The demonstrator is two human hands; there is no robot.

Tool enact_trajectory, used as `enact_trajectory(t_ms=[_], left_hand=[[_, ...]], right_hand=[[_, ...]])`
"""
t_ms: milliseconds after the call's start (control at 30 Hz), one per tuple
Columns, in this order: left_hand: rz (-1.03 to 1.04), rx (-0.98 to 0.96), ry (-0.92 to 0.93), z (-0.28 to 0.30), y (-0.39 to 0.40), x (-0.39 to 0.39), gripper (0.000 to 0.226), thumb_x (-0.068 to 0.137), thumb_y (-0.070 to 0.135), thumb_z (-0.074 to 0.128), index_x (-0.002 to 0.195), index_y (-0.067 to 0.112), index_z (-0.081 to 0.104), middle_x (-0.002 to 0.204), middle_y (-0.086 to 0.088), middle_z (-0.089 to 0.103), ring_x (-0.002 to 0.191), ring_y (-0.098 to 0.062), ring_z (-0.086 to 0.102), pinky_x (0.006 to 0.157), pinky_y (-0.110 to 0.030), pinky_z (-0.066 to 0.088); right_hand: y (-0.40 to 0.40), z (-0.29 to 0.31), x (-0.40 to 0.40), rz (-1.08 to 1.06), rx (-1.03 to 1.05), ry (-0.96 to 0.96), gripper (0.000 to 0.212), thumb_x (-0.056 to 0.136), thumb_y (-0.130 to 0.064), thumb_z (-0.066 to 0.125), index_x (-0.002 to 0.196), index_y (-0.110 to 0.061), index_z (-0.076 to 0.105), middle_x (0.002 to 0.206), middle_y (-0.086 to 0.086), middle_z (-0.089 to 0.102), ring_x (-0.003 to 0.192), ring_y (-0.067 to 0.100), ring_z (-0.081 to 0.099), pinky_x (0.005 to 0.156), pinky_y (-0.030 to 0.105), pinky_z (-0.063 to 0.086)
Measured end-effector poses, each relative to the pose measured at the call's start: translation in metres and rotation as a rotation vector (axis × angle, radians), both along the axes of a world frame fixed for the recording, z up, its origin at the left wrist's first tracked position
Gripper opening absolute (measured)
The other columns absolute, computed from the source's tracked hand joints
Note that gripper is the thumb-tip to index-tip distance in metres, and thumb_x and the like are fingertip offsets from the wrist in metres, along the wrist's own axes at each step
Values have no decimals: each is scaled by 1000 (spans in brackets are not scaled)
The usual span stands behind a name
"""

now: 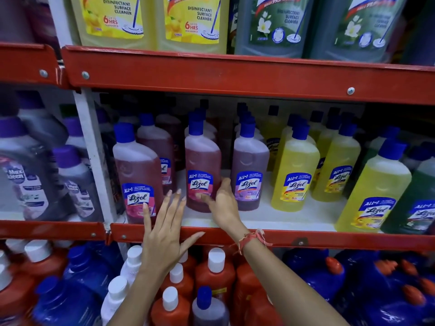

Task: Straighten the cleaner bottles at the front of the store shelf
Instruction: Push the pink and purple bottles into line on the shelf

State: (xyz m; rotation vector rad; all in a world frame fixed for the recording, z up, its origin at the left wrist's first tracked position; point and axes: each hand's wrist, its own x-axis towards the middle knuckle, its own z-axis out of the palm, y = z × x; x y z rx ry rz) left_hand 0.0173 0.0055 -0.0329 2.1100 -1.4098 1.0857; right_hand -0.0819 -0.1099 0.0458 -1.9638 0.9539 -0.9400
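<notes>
Low on the middle red bottle (202, 161), near the shelf (282, 216) front, the right hand (222, 204) curls thumb and fingers round it; the left hand (162, 234), fingers spread, holds nothing beside the left red bottle (135, 170).

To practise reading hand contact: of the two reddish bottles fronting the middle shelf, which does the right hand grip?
The centre reddish bottle, beside the purple bottle: the right hand pinches its label. The leftmost reddish bottle goes ungripped.
</notes>
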Motion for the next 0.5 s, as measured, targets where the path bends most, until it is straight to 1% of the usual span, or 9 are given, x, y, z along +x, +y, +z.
enact_trajectory(t_ms=[67, 100, 233, 333, 500], left_hand=[[2, 2, 13, 0, 0, -1, 84, 90, 71, 33, 147, 8, 39, 155, -9, 40, 145, -23, 31, 115, -62, 25], [2, 4, 19, 0, 0, -1, 84, 91, 71, 32, 147, 8, 39, 155, -9, 39, 145, -23, 30, 115, -62, 25], [1, 9, 57, -1, 0, -3, 85, 91, 71, 30, 148, 8, 36, 156, -8, 38, 146, -21, 30, 114, -62, 26], [7, 8, 60, -2, 1, -3, 85, 91, 71, 30, 148, 7, 36, 156, -9, 38, 146, -21, 30, 118, -60, 20], [4, 11, 98, -2, 2, -6, 85, 92, 70, 30, 147, 6, 38, 156, -9, 38, 146, -20, 28, 119, -59, 18]], right_hand=[[1, 1, -5, 16, 5, 1, 64, 79, -24, 74, 127, -3, 38, 130, 14, 58, 116, 29, 59, 83, 27, 42], [2, 1, -7, 25, 7, 5, 63, 79, -24, 75, 126, -3, 39, 129, 13, 60, 115, 29, 60, 82, 27, 42], [4, 2, -19, 92, 8, 36, 66, 76, -29, 77, 124, -5, 39, 125, 13, 64, 111, 30, 63, 90, 38, 51], [6, 2, -30, 159, 22, 48, 66, 75, -32, 77, 122, -8, 38, 121, 13, 66, 110, 28, 65, 93, 45, 53], [8, 1, -45, 229, 41, 39, 68, 73, -33, 78, 123, -8, 39, 119, 10, 69, 107, 21, 67, 93, 41, 55]])
